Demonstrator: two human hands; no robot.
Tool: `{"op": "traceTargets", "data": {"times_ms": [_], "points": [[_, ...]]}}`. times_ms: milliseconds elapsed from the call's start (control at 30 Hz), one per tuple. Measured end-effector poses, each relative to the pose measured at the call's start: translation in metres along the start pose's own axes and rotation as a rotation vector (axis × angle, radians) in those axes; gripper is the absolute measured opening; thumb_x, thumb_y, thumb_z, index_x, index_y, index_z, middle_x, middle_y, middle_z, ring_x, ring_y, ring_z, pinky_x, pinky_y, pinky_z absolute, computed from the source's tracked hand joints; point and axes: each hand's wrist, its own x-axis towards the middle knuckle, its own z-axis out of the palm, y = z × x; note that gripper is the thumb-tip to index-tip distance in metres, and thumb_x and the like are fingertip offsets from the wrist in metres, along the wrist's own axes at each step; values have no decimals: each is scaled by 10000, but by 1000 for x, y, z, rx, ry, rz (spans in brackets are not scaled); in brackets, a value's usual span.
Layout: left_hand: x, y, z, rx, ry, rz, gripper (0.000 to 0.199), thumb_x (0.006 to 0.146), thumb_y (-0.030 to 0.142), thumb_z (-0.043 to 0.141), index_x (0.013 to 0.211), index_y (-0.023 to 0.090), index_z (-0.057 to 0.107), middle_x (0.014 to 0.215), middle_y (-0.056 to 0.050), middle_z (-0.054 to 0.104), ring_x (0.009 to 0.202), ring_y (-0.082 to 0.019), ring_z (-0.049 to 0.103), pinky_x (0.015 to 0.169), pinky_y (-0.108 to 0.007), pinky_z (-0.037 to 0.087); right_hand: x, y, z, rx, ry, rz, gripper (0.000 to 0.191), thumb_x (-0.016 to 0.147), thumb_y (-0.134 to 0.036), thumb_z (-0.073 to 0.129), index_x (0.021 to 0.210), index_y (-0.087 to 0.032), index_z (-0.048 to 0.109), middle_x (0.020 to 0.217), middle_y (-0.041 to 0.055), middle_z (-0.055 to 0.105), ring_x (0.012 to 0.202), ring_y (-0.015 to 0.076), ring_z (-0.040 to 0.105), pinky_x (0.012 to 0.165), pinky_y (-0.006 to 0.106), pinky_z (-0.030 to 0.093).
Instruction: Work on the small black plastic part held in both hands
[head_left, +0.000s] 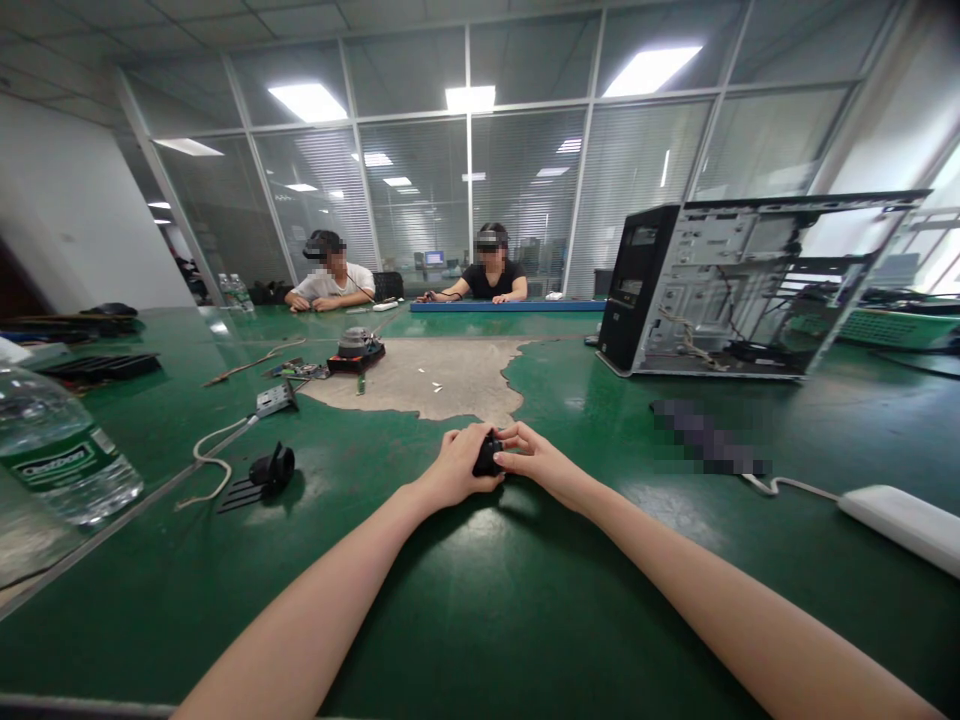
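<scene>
Small black part point(487, 455) sits nearer the viewer than the open computer case point(720, 290) and to its left, gripped from both sides: left hand point(457, 467) has its fingers curled around it, right hand point(536, 457) pinches its opposite side with thumb and fingertips. Whether the part touches the green table point(465, 610) cannot be told. Well left of the case lie a black pronged piece point(266, 472) and a water bottle point(64, 460); a white bar point(904, 525) lies on its near side.

There are one held black part point(488, 456), one computer case point(636, 300), two co-workers point(352, 285) point(496, 282).
</scene>
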Motion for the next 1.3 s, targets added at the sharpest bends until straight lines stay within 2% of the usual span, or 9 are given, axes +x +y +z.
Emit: {"op": "traceTargets", "data": {"times_ms": [167, 300, 400, 667, 800, 967, 1100, 1200, 1300], "points": [[0, 0, 0, 7, -11, 4, 584, 639, 297, 619, 1141, 226, 330, 1108, -56, 468, 1057, -222, 431, 894, -371, 269, -2, -2, 1, 48, -8, 21, 282, 691, -384, 603, 876, -205, 487, 806, 1, 582, 767, 137, 567, 714, 302, 452], [0, 0, 0, 17, -6, 7, 574, 641, 293, 616, 1137, 219, 337, 1109, -61, 464, 1054, -225, 427, 886, -369, 271, 1, 0, 5, 38, 57, 49, 302, 680, -392, 612, 886, -205, 494, 789, 3, 577, 729, 124, 563, 702, 292, 452], [0, 1, 0, 23, -6, 13, 550, 652, 304, 606, 1127, 225, 341, 1098, -54, 466, 1046, -219, 428, 879, -364, 273, 3, 1, 6, 43, 87, 86, 317, 659, -385, 633, 871, -185, 508, 841, 24, 568, 770, 133, 559, 716, 294, 450], [0, 1, -1, 13, -18, 12, 550, 663, 311, 599, 1133, 231, 325, 1073, -47, 474, 1022, -212, 439, 883, -367, 269, -2, -4, -1, 22, -46, 8, 331, 624, -318, 673, 875, -206, 488, 786, -17, 577, 740, 125, 557, 715, 294, 440], [0, 1, -1, 17, -20, 13, 569, 653, 300, 608, 1140, 228, 322, 1104, -60, 462, 1055, -222, 422, 889, -368, 267, 1, 0, 1, 63, -8, 26, 265, 693, -392, 595, 853, -207, 492, 750, -16, 576, 708, 118, 560, 704, 297, 448], [0, 1, -2, 15, -30, 4, 555, 646, 289, 607, 1127, 238, 333, 1093, -55, 467, 1051, -224, 425, 892, -377, 260, 6, 7, 2, 70, 60, 79, 294, 665, -385, 627, 855, -189, 519, 812, 11, 565, 753, 128, 560, 728, 301, 452], [-1, 4, -4, 70, -8, -11, 553, 625, 311, 629, 1103, 248, 359, 1094, -52, 465, 1072, -250, 377, 895, -409, 241, 4, 5, -1, 60, -6, 48, 295, 657, -344, 644, 869, -183, 515, 819, 12, 570, 774, 135, 561, 746, 311, 443], [-1, 6, -5, 137, 15, -31, 570, 605, 332, 652, 1093, 247, 370, 1099, -53, 464, 1060, -281, 342, 866, -435, 261, 0, 1, -3, 53, -66, 1, 365, 613, -276, 689, 906, -212, 481, 812, -14, 575, 770, 133, 564, 731, 302, 443], [-1, 7, -6, 170, 19, -37, 578, 608, 332, 653, 1102, 240, 367, 1105, -56, 453, 1004, -281, 362, 843, -444, 292, -2, -2, 0, 52, -59, -1, 321, 655, -323, 651, 899, -215, 472, 789, -15, 581, 756, 132, 568, 717, 298, 445]]}}
